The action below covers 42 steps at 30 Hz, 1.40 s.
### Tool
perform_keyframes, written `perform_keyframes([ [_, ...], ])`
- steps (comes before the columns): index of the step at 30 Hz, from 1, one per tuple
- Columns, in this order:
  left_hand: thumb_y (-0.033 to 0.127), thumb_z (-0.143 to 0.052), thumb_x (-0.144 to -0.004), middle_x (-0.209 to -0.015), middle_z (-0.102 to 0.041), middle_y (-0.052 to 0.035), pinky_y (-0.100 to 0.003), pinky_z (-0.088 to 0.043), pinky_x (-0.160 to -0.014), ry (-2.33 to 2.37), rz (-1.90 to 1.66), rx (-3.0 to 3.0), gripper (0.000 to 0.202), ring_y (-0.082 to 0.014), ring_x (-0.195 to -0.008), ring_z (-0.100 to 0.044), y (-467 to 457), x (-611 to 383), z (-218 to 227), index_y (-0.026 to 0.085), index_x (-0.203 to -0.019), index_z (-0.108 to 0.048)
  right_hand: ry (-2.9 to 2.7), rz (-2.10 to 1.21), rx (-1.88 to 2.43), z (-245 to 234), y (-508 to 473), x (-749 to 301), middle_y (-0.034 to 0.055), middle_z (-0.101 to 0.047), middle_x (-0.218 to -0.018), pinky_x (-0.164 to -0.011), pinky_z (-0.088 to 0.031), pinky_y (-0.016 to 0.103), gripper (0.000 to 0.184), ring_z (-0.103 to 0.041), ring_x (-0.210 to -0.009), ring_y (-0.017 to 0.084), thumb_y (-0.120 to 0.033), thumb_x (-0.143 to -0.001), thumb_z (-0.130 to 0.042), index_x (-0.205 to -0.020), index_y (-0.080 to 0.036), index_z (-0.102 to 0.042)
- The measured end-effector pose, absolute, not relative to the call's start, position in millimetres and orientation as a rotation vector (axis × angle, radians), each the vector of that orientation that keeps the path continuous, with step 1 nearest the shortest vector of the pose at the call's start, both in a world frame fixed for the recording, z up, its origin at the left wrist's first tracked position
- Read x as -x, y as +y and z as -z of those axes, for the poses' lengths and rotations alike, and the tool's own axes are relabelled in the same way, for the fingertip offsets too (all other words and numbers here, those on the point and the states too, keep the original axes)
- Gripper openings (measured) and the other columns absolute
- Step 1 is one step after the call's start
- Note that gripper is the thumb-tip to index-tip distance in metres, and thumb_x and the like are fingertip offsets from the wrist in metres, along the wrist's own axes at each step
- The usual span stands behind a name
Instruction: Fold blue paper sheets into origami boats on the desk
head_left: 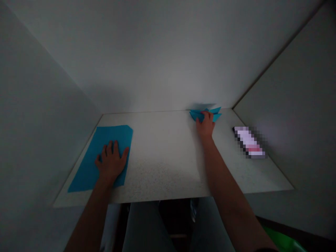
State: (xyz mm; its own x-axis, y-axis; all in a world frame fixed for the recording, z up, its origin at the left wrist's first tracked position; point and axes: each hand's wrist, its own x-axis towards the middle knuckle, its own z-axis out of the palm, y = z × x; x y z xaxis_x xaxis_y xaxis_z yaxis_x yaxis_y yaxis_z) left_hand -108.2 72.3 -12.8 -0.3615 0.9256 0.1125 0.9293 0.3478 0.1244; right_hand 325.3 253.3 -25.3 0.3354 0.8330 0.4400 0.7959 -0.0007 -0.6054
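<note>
A flat blue paper sheet (89,168) lies at the left side of the white desk (162,157). My left hand (112,161) rests flat on it, fingers spread. At the far edge of the desk, near the back wall, sit folded blue paper pieces (216,113). My right hand (205,125) reaches out to them, its fingers curled onto the folded paper.
A blurred-out phone-like object (249,142) lies at the right of the desk. White walls close in the desk at the back, left and right. My legs show under the front edge, and something green (286,241) sits low at the right.
</note>
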Motion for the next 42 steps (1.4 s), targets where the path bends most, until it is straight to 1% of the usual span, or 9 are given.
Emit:
perform_keyframes([
  [7, 0.056, -0.038, -0.111, -0.181, -0.040, -0.0235, -0.070, -0.028, -0.135, -2.508, 0.336, 1.889, 0.073, -0.0438, -0.170, -0.035, 96, 108, -1, 0.017, -0.172, -0.048, -1.516, -0.130, 1.725, 25, 253, -320, 0.0198, -0.070, -0.133, -0.106, -0.052, 0.054, 0.032, -0.068, -0.114, 0.033, -0.025, -0.094, -0.062, -0.124, -0.021, -0.073],
  [10, 0.048, -0.036, -0.113, -0.185, -0.036, -0.0181, -0.063, -0.023, -0.139, -2.403, 0.399, 2.024, 0.068, -0.0382, -0.175, -0.025, 127, 103, -8, 0.018, -0.173, -0.046, -1.668, -0.191, 1.546, 14, 247, -307, 0.0158, -0.074, -0.118, -0.099, -0.055, 0.047, 0.025, -0.069, -0.097, 0.029, -0.033, -0.098, -0.062, -0.115, -0.021, -0.076],
  [14, 0.050, -0.039, -0.111, -0.185, -0.034, -0.0211, -0.063, -0.025, -0.139, -2.477, 0.332, 2.108, 0.073, -0.0394, -0.174, -0.026, 154, 95, -5, 0.012, -0.174, -0.043, -1.867, -0.252, 1.344, 1, 236, -286, 0.0110, -0.075, -0.098, -0.093, -0.053, 0.043, 0.034, -0.068, -0.091, 0.028, -0.044, -0.109, -0.050, -0.095, -0.025, -0.075],
  [20, 0.059, -0.052, -0.103, -0.174, -0.044, -0.0301, -0.068, -0.042, -0.128, -2.553, 0.308, 1.936, 0.085, -0.0489, -0.160, -0.047, 168, 96, -13, 0.011, -0.172, -0.043, -1.923, -0.312, 1.300, -2, 230, -275, 0.0084, -0.071, -0.085, -0.081, -0.052, 0.042, 0.050, -0.064, -0.078, 0.025, -0.064, -0.109, -0.050, -0.082, -0.026, -0.067],
  [23, 0.048, -0.062, -0.097, -0.174, -0.040, -0.0298, -0.056, -0.058, -0.112, -2.528, 0.223, 1.969, 0.087, -0.0479, -0.140, -0.065, 178, 106, -30, 0.011, -0.173, -0.041, -1.870, -0.335, 1.303, 0, 231, -276, 0.0086, -0.070, -0.085, -0.074, -0.051, 0.040, 0.052, -0.065, -0.079, 0.025, -0.067, -0.108, -0.049, -0.082, -0.026, -0.066],
  [27, 0.036, -0.067, -0.091, -0.174, -0.037, -0.0260, -0.049, -0.063, -0.101, -2.433, -0.003, 2.115, 0.084, -0.0423, -0.122, -0.075, 184, 115, -45, 0.015, -0.170, -0.048, -1.775, -0.341, 1.285, 1, 230, -278, 0.0090, -0.071, -0.088, -0.072, -0.053, 0.041, 0.043, -0.068, -0.081, 0.026, -0.061, -0.107, -0.054, -0.085, -0.026, -0.066],
  [31, 0.026, -0.055, -0.095, -0.165, -0.047, -0.0273, -0.049, -0.063, -0.101, -2.433, 0.025, 2.070, 0.063, -0.0399, -0.120, -0.076, 182, 118, -43, 0.013, -0.156, -0.062, -1.749, -0.345, 1.270, 3, 230, -278, 0.0091, -0.072, -0.090, -0.076, -0.055, 0.042, 0.037, -0.069, -0.083, 0.026, -0.054, -0.106, -0.055, -0.086, -0.026, -0.066],
  [37, 0.028, -0.045, -0.103, -0.132, -0.075, -0.0249, -0.050, -0.059, -0.105, -2.534, 0.484, 1.856, 0.043, -0.0368, -0.116, -0.076, 185, 135, -32, 0.016, -0.134, -0.073, -1.749, -0.367, 1.270, 4, 231, -277, 0.0096, -0.072, -0.091, -0.073, -0.054, 0.041, 0.036, -0.069, -0.084, 0.026, -0.053, -0.106, -0.056, -0.085, -0.025, -0.067],
  [42, 0.051, -0.055, -0.102, -0.107, -0.083, -0.0201, -0.050, -0.060, -0.099, -2.637, 0.691, 1.775, 0.039, -0.0386, -0.106, -0.078, 185, 149, -25, 0.020, -0.112, -0.077, -1.737, -0.385, 1.269, 5, 232, -276, 0.0087, -0.073, -0.091, -0.074, -0.055, 0.039, 0.035, -0.068, -0.083, 0.025, -0.053, -0.105, -0.058, -0.088, -0.025, -0.069],
])
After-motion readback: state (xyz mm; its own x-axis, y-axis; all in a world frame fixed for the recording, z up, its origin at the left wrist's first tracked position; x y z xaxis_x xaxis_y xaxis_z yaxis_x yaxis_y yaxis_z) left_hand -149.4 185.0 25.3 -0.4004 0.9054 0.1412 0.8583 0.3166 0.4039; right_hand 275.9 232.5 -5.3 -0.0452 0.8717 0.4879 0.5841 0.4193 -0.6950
